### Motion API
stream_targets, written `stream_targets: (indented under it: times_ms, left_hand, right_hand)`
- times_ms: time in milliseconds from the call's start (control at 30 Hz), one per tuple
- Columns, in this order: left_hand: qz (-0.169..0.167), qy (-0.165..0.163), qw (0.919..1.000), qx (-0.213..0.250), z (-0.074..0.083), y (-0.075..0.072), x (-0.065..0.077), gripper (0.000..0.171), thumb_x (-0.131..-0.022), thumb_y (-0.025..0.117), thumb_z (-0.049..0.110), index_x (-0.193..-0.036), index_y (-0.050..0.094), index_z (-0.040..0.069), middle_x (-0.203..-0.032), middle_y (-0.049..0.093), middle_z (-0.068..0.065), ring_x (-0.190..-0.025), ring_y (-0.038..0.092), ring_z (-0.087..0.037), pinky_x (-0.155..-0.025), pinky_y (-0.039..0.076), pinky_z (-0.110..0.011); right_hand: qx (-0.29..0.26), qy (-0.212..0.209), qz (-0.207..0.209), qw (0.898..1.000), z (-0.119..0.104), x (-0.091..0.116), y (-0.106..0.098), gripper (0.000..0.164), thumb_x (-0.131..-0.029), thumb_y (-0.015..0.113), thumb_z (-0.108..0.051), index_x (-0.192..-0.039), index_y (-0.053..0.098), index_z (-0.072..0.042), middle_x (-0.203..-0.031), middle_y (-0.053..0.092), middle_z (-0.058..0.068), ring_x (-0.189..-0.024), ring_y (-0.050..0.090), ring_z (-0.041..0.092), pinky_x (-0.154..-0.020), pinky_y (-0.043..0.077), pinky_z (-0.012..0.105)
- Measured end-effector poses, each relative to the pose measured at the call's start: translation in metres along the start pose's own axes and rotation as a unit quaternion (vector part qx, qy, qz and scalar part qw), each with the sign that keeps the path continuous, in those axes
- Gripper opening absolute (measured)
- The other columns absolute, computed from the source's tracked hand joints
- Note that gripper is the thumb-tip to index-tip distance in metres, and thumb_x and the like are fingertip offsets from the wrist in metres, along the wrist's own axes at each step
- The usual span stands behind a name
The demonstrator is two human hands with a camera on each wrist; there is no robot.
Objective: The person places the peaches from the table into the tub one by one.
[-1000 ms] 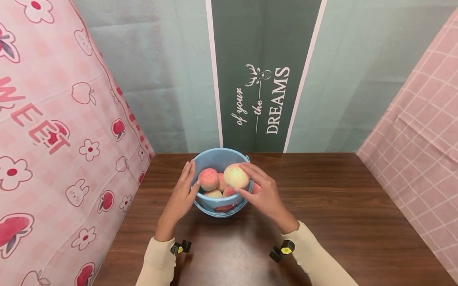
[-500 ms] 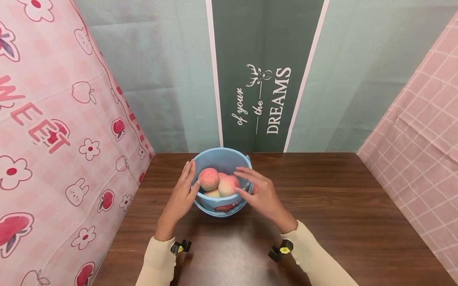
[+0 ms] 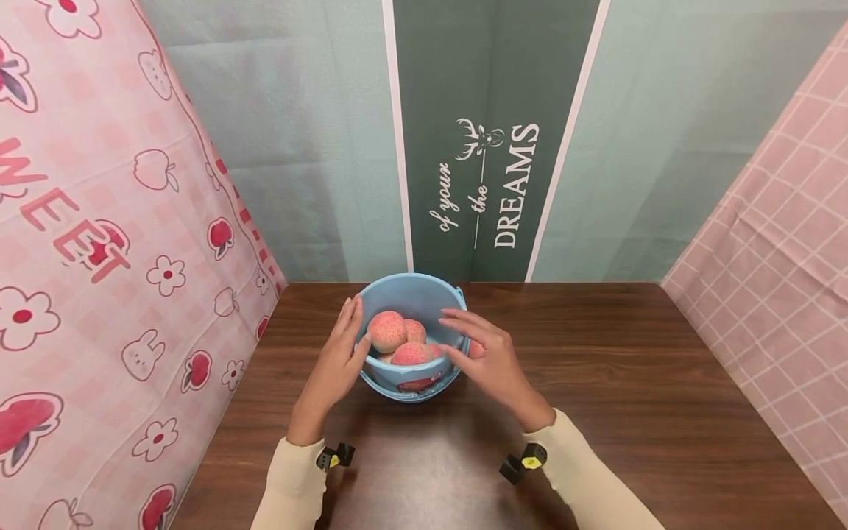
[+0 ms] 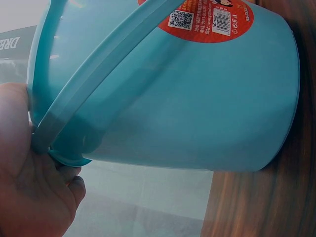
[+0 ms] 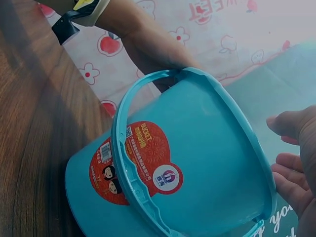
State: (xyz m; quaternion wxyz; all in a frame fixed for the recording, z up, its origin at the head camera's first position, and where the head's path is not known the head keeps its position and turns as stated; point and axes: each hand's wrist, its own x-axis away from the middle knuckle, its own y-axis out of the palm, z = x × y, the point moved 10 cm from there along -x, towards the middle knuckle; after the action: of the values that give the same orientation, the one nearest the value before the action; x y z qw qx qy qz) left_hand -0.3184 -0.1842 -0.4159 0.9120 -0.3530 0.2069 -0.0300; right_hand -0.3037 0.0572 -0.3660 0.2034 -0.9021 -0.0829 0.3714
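Note:
A blue plastic bucket (image 3: 411, 287) stands upright on the table with several pink-and-cream peaches inside, one (image 3: 387, 331) resting higher by the left wall and another (image 3: 412, 353) near the front. My left hand (image 3: 336, 361) holds the bucket's left rim, thumb on the near side; in the left wrist view its fingers curl at the rim beside the handle (image 4: 98, 74). Over the right rim, my right hand (image 3: 486, 357) has its fingers spread and relaxed, with nothing between them. Its thumb tip is close to the front peach. Part of one more peach (image 3: 475, 349) shows outside the bucket, behind the right hand.
The brown wooden table (image 3: 596, 383) extends to both sides and toward me. A pink printed cloth (image 3: 152, 294) hangs at the left, a pink checked cloth (image 3: 782, 221) at the right, and a green-grey cloth (image 3: 490, 88) behind. A red label (image 5: 153, 158) is on the bucket.
The right hand held a pale peach above the bucket; that peach has dropped in and rolled, and the fingers are now free of it. The left hand stays at the rim.

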Motion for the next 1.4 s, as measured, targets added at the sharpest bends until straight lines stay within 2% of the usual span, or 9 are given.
stream_targets:
  times_ms: [167, 367, 567, 767, 1000, 1233, 1400]
  left_hand:
    - [0.000, 0.000, 1.0000, 0.002, 0.002, -0.001, -0.001, 0.068, -0.106, 0.052, 0.018, -0.163, 0.016, 0.011, -0.170, 0.007, 0.002, -0.157, 0.005, -0.022, -0.119, 0.022, -0.057]
    - [-0.002, -0.003, 1.0000, 0.002, 0.004, -0.002, -0.001, 0.069, -0.106, 0.052, 0.020, -0.163, 0.015, 0.011, -0.170, 0.007, 0.002, -0.157, 0.005, -0.022, -0.119, 0.022, -0.057]
    - [-0.001, -0.005, 1.0000, -0.005, 0.004, -0.002, -0.001, 0.068, -0.106, 0.052, 0.020, -0.163, 0.015, 0.011, -0.170, 0.007, 0.001, -0.157, 0.007, -0.025, -0.119, 0.022, -0.057]
    - [0.000, -0.006, 0.9999, -0.009, 0.003, -0.002, 0.000, 0.069, -0.106, 0.052, 0.020, -0.163, 0.015, 0.012, -0.170, 0.008, 0.001, -0.157, 0.006, -0.025, -0.119, 0.023, -0.057]
    - [0.001, -0.007, 1.0000, -0.007, 0.002, -0.001, 0.002, 0.069, -0.106, 0.052, 0.022, -0.163, 0.015, 0.012, -0.170, 0.008, 0.001, -0.157, 0.006, -0.023, -0.119, 0.023, -0.057]
    - [0.000, -0.008, 0.9999, -0.007, 0.002, 0.001, 0.003, 0.069, -0.107, 0.051, 0.024, -0.164, 0.014, 0.013, -0.170, 0.007, 0.002, -0.157, 0.006, -0.023, -0.119, 0.022, -0.057]
    - [0.001, -0.008, 1.0000, -0.005, 0.002, 0.001, 0.003, 0.069, -0.107, 0.051, 0.022, -0.164, 0.014, 0.013, -0.170, 0.007, 0.002, -0.157, 0.006, -0.022, -0.119, 0.022, -0.057]
  right_hand:
    - [0.003, 0.018, 0.019, 1.000, 0.006, 0.002, -0.009, 0.048, -0.078, 0.087, -0.005, -0.124, 0.073, -0.006, -0.134, 0.066, 0.006, -0.127, 0.060, 0.025, -0.101, 0.047, 0.023]
    - [0.011, 0.047, 0.035, 0.998, 0.017, 0.006, -0.018, 0.048, -0.079, 0.087, -0.008, -0.125, 0.072, -0.006, -0.137, 0.064, 0.008, -0.126, 0.061, 0.026, -0.098, 0.050, 0.037]
    - [0.015, 0.065, 0.046, 0.997, 0.028, 0.009, -0.025, 0.049, -0.083, 0.086, -0.016, -0.129, 0.071, -0.011, -0.138, 0.063, 0.004, -0.126, 0.061, 0.022, -0.103, 0.048, 0.042]
    - [0.046, 0.089, 0.067, 0.993, 0.045, 0.018, -0.034, 0.046, -0.088, 0.082, -0.018, -0.132, 0.069, -0.012, -0.139, 0.063, 0.000, -0.131, 0.057, 0.021, -0.107, 0.045, 0.048]
    - [0.080, 0.105, 0.083, 0.988, 0.065, 0.027, -0.039, 0.048, -0.089, 0.080, -0.013, -0.135, 0.066, -0.012, -0.139, 0.062, 0.009, -0.130, 0.057, 0.028, -0.108, 0.044, 0.050]
    - [0.083, 0.168, 0.051, 0.981, 0.091, 0.038, -0.032, 0.058, -0.090, 0.079, -0.017, -0.144, 0.058, -0.012, -0.147, 0.055, 0.014, -0.137, 0.050, 0.034, -0.110, 0.040, 0.056]
    - [0.085, 0.203, 0.024, 0.975, 0.108, 0.048, -0.025, 0.067, -0.090, 0.080, -0.024, -0.149, 0.051, -0.013, -0.153, 0.048, 0.016, -0.139, 0.047, 0.038, -0.106, 0.043, 0.057]
